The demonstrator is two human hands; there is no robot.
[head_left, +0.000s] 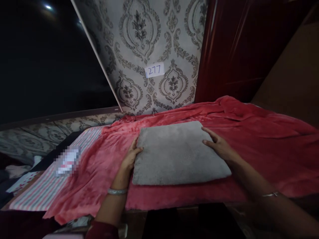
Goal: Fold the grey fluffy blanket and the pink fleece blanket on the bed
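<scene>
My left hand [129, 158]: thumb and finger apart, at left edge of grey pad [179, 154]. My right hand [220, 147]: thumb and finger apart, at right edge. Clamped or merely resting: cannot tell, undersides hidden. Pad: flat over red blanket [251, 142], between hands; likely light, soft, unbreakable; best held by opposite sides. Left: striped cloth [41, 196]. Behind: patterned wallpaper [171, 46].
</scene>
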